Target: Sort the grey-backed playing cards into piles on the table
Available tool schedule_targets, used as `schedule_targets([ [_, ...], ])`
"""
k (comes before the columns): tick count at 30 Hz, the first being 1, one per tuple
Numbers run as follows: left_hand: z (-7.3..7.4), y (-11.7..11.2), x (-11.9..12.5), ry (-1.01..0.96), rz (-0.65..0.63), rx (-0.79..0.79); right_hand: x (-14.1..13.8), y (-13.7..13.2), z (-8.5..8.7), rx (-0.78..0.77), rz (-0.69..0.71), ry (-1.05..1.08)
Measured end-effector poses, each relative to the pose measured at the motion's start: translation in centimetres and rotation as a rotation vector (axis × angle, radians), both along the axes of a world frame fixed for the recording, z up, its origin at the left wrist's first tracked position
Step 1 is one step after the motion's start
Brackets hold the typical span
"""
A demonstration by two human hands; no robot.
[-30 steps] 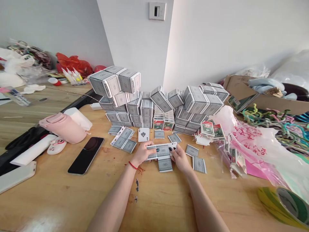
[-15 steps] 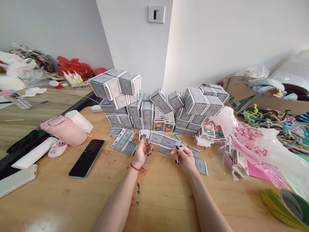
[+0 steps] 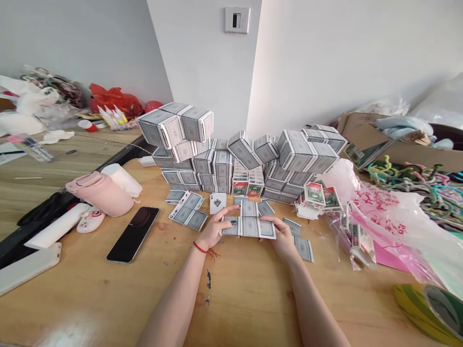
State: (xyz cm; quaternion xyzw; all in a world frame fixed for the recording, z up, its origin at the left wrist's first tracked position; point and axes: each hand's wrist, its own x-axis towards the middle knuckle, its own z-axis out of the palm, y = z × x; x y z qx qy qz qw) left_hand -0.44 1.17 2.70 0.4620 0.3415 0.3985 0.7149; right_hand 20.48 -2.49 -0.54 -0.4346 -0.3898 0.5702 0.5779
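Card panel (image 3: 249, 226), backs up, held over the counter (image 3: 246, 299)
Left hand (image 3: 212, 232) pinches its left end, thumb on top; right hand (image 3: 284, 237) grips its right end. Step in hand looks like squaring or creasing the joined cards; next move probably calls for light, even pressure along the seams. Just beyond: ace of spades (image 3: 217, 203), face up; behind it, stacked card blocks (image 3: 221, 166)

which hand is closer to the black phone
Left. The left hand is to the right of the black phone, holding one end of the joined cards; the right hand is farther right, at their opposite end.
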Motion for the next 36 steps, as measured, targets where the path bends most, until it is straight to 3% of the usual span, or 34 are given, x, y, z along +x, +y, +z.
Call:
schedule_targets([
  [4,-0.4,0.1,0.3,-0.016,-0.099,-0.06,0.6,0.3,0.2,-0.044,-0.063,0.09],
  [11,-2.0,0.6,0.7,0.056,0.017,-0.025,0.6,0.5,-0.4,-0.078,0.034,-0.161],
  [21,-3.3,0.7,1.7,0.256,0.116,-0.013,0.1,0.2,0.3,-0.138,0.078,-0.219],
  [29,-3.1,0.6,2.0,0.291,0.133,0.023,-0.4,0.0,0.0,-0.049,-0.113,-0.324],
  [36,-2.8,0.6,1.4,0.25,0.135,0.007,0.3,0.3,-0.2,-0.059,-0.134,-0.282],
])
